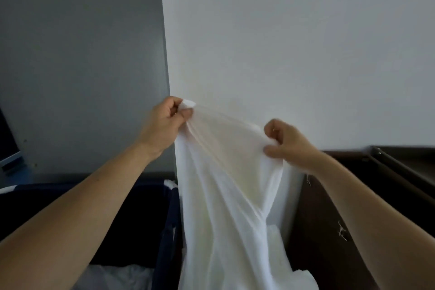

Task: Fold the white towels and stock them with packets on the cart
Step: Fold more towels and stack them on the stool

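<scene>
A white towel [226, 195] hangs in front of me, held up by its top edge and falling in long folds to the bottom of the view. My left hand [164, 122] pinches its upper left corner, raised the higher of the two. My right hand [287, 143] pinches the top edge farther right and lower, so the edge slopes down to the right. More white cloth [122, 275] lies low at the left, inside a dark bin. No packets are visible.
A dark blue fabric bin [164, 231] stands below my left arm. A dark brown wooden unit [353, 231] with a metal rail [400, 167] is on the right. A white wall [294, 42] and a grey panel [82, 54] fill the background.
</scene>
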Motion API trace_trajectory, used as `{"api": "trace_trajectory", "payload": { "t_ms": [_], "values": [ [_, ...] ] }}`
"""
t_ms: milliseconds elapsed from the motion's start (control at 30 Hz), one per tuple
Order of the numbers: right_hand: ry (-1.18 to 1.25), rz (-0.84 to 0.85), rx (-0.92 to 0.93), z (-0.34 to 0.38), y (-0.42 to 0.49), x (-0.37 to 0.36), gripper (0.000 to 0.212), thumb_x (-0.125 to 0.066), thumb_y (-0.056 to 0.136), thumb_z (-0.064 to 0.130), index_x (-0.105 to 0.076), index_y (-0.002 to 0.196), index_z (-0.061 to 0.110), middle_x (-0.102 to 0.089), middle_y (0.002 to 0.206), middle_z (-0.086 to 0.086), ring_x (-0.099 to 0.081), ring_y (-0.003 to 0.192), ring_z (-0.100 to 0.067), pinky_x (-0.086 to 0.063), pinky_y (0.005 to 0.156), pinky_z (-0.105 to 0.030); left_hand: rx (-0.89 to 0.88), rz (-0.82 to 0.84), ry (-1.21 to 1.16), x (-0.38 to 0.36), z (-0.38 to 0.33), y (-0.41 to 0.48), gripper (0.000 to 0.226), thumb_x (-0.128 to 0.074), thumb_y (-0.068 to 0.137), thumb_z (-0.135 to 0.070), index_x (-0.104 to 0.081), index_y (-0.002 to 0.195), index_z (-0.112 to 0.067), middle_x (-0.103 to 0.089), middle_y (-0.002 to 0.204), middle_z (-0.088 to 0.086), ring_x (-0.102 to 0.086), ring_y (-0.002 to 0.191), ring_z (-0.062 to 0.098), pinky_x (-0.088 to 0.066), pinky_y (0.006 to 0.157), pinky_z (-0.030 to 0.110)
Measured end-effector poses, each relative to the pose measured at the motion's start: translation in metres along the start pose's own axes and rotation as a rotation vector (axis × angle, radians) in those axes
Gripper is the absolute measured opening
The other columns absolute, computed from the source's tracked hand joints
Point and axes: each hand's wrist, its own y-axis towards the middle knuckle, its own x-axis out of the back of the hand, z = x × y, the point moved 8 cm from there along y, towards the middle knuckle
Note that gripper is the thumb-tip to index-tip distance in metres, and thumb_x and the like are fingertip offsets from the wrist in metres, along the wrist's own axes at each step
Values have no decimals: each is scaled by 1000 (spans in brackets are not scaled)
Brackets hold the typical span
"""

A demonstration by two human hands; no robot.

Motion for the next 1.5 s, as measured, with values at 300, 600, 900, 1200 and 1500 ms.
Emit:
{"api": "trace_trajectory", "payload": {
  "t_ms": [300, 600, 900, 1200, 1500],
  "values": [
    [-665, 716, -239, -22, -73, -77, 67, -77, 80, 40, -44, 137, 36, -47, 102, 28, -46, 107, -8, -35, 96, -27, -14, 191, -102, -45, 6, -3, 8, -57, 99, -15, -62, 103, -18, -65, 92, -7, -60, 89, 12, -52, 81, 30],
    [-820, 721, -303, -101, -97, -103, 55, -76, 75, 52, -64, 119, 22, -67, 109, 2, -61, 100, -21, -48, 88, -29, -20, 209, 28, -44, 30, -21, 11, -57, 99, -20, -64, 107, -18, -67, 91, -15, -61, 90, 4, -49, 90, 34],
    [-1190, 576, -49, -102, -81, -77, 46, -53, 86, 59, -66, 105, 18, -64, 103, 1, -60, 99, -24, -42, 74, -32, 185, -66, 261, 19, 99, -29, 15, -56, 99, -25, -62, 109, -17, -67, 106, 4, -61, 101, 26, -48, 89, 42],
    [-755, 569, -346, -108, -71, -54, 29, -40, 97, 17, -65, 91, 3, -74, 83, -7, -70, 75, -15, -51, 75, -25, 255, -65, 354, 40, 130, -47, 18, -55, 100, -24, -60, 113, -12, -66, 107, 6, -61, 101, 28, -47, 86, 42],
    [-864, 760, -344, -134, -86, -88, 20, -53, 90, 15, -63, 88, -2, -73, 82, -15, -69, 76, -23, -51, 72, -24, 218, 50, 301, 23, 123, -60, 17, -56, 99, -25, -61, 113, -16, -68, 104, -2, -63, 99, 17, -48, 93, 42]
  ]
}}
